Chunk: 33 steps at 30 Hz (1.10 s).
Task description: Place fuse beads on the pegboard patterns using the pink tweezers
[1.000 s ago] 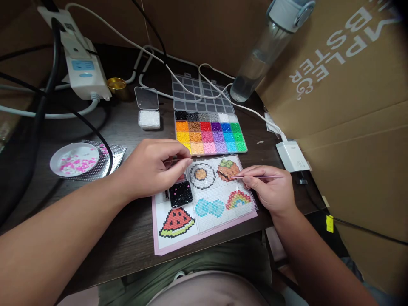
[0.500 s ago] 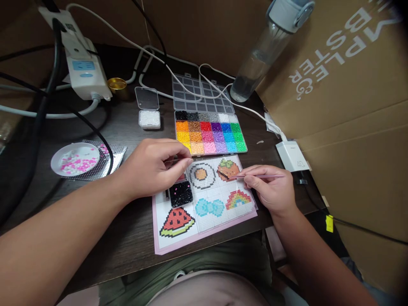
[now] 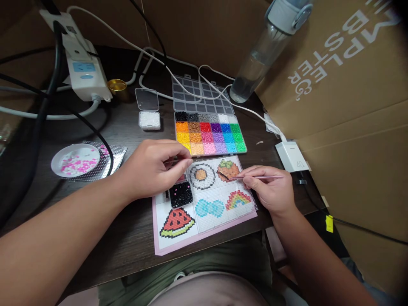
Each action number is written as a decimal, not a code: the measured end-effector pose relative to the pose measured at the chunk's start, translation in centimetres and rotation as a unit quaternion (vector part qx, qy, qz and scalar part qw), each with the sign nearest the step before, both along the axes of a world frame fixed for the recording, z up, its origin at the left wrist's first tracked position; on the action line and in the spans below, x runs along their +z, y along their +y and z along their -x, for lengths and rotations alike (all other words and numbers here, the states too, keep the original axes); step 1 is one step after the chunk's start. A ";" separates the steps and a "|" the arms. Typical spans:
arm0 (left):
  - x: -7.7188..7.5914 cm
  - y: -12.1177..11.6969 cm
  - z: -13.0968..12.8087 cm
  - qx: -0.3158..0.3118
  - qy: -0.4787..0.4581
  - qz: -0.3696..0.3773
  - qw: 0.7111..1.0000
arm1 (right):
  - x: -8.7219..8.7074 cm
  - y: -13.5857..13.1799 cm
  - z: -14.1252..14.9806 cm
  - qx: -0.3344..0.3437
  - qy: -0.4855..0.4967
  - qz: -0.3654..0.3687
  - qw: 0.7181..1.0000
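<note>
A clear pegboard (image 3: 219, 193) lies on a pink-edged pattern sheet (image 3: 178, 242) showing a watermelon, an egg, a rainbow and other bead pictures. My left hand (image 3: 153, 168) rests on the sheet's upper left, fingers pinched together beside a small tray of black beads (image 3: 180, 194); what they pinch is hidden. My right hand (image 3: 270, 189) grips a thin pink pick tool (image 3: 261, 177), its tip pointing left toward the orange fruit picture (image 3: 228, 169).
A bead organizer (image 3: 210, 131) with many colours sits open behind the sheet. A small box of white beads (image 3: 149, 120), a white dish of pink beads (image 3: 75, 159), a power strip (image 3: 81, 63), cables, a water bottle (image 3: 261, 51), a white charger (image 3: 291, 156) and cardboard walls surround the desk.
</note>
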State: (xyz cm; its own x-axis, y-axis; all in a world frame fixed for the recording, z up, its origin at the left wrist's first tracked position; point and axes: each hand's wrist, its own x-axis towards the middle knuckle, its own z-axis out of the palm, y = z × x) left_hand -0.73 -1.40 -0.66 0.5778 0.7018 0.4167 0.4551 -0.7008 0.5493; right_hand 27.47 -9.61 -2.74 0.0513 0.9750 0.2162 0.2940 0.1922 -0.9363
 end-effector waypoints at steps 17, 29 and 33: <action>0.0 0.0 -0.1 0.000 0.001 -0.002 1.000 | 0.0 0.0 0.0 0.002 -0.008 -0.006 1.000; 0.2 -0.3 -0.1 0.014 0.022 0.016 1.000 | -0.4 -0.3 -0.4 0.004 0.000 -0.013 1.000; -0.1 -0.4 -0.2 0.005 -0.004 0.010 1.000 | -0.7 -0.7 -0.6 -0.018 -0.013 -0.012 1.000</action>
State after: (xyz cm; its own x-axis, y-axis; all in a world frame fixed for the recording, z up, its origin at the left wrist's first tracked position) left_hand -0.51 -1.85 -0.76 0.5676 0.7157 0.4071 0.4565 -0.6850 0.5678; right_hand 28.11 -10.33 -3.44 0.0802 0.9669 0.2421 0.3254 0.2042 -0.9233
